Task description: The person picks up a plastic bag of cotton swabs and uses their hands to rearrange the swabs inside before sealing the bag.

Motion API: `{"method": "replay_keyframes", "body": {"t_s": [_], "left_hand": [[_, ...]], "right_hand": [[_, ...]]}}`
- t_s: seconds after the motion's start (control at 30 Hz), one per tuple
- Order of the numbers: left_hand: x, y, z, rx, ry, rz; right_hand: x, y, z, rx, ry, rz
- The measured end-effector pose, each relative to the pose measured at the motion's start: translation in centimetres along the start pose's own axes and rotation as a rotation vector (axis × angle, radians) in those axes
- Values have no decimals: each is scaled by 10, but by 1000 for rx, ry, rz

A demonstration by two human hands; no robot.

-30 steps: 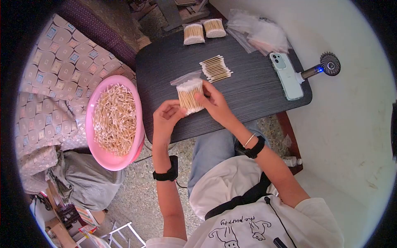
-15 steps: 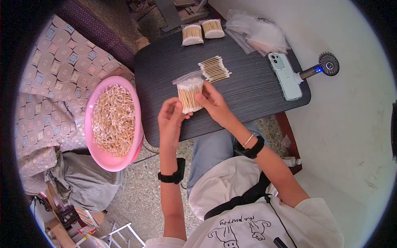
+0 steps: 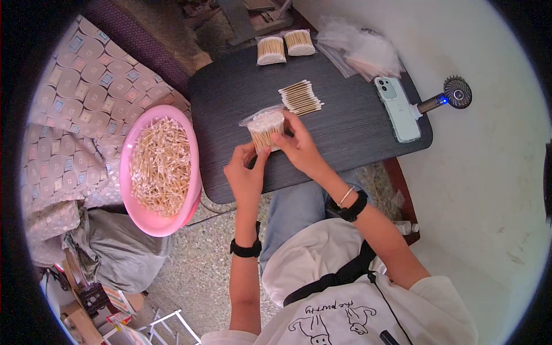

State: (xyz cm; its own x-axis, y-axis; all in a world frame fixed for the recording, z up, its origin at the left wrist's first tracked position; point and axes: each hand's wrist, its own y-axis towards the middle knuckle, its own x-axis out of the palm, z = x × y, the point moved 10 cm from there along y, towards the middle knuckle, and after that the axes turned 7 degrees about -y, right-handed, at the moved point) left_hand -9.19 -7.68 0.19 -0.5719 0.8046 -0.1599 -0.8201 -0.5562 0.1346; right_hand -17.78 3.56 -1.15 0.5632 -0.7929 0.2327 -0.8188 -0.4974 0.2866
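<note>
A clear plastic bag packed with cotton swabs [image 3: 265, 130] is held over the dark table [image 3: 230, 103], its white tips facing up. My left hand [image 3: 246, 169] grips the bag's lower edge between thumb and fingers. On the bag's right side, my right hand [image 3: 298, 145] is closed with the thumb across the front. Just beyond the bag, a flat row of loose swabs [image 3: 301, 98] lies on the tabletop. Two filled swab bags, one on the left [image 3: 271, 50] and one on the right [image 3: 299, 43], rest near the far edge.
A pink basin [image 3: 127, 190] of loose swabs stands left of the table. Clear empty bags [image 3: 368, 50] lie at the far right corner, beside a phone [image 3: 398, 112] and a small fan [image 3: 457, 92]. A wall [image 3: 489, 172] borders the right side.
The bag has tilted so that more of its white tips face up. My left hand has shifted right, with its thumb now at the bag's bottom. My right hand has hardly moved.
</note>
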Motion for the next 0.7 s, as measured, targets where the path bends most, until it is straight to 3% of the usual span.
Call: {"method": "replay_keyframes", "body": {"t_s": [0.17, 0.27, 0.37, 0.47, 0.57, 0.7], "left_hand": [[-3, -1, -4, 6, -30, -21], [1, 1, -3, -72, -353, -17], [9, 4, -3, -66, -248, -140], [12, 6, -19, -187, -346, -194], [13, 9, -23, -70, -297, -177], [14, 8, -24, -131, -320, -170]], "right_hand": [[6, 0, 0, -15, 22, -53], [6, -1, 5, 31, 7, -64], [7, 0, 4, 48, 7, -79], [2, 1, 0, 8, -93, -33], [-1, 0, 6, 41, -121, -9], [-3, 0, 11, 84, -43, 12]]}}
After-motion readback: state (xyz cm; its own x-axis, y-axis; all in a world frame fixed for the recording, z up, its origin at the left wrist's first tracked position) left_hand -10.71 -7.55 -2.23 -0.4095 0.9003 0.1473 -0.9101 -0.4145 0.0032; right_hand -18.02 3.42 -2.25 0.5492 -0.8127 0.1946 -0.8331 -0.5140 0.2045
